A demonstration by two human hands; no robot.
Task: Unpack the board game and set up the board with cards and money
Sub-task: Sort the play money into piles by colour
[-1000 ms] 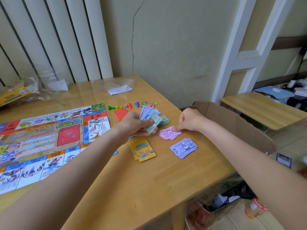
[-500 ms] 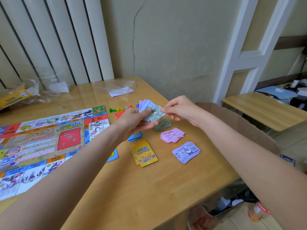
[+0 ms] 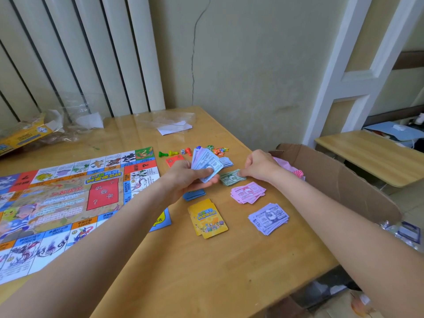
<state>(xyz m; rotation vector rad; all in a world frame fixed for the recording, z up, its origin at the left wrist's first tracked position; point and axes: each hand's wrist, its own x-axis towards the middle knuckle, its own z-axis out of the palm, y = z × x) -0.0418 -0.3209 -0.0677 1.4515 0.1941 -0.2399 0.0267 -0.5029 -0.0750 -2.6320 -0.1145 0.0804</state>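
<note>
The left hand is gripping a fanned wad of blue-grey play money, thumb clamped over the front of it, fingers curled behind where you can't see them. The right hand is down on the green bills near the table's right edge, fingertips pinching or pressing the pile's right end; the back of the hand hides the actual contact, so I honestly can't tell which.

Toward the near edge from there sit a pink stack and then a purple stack, apart from each other. One more small pale stack peeks out behind the fanned wad, mostly covered. The yellow card deck lies just off the board's right edge, and a blue deck is half hidden under the left wrist. A red card pile is partly blocked by the hand too.

The game board is unfolded flat on the left part of the wooden table, cut off at the picture's left edge, with the left forearm crossing its corner. Pawns and a die are lined up beyond the board's far right corner, plus tiny orange and green bits too small to identify. Clear plastic wrap and the yellow game box sit at the far edge, the box cut off. An open cardboard box stands off the right edge, contents mostly hidden.
</note>
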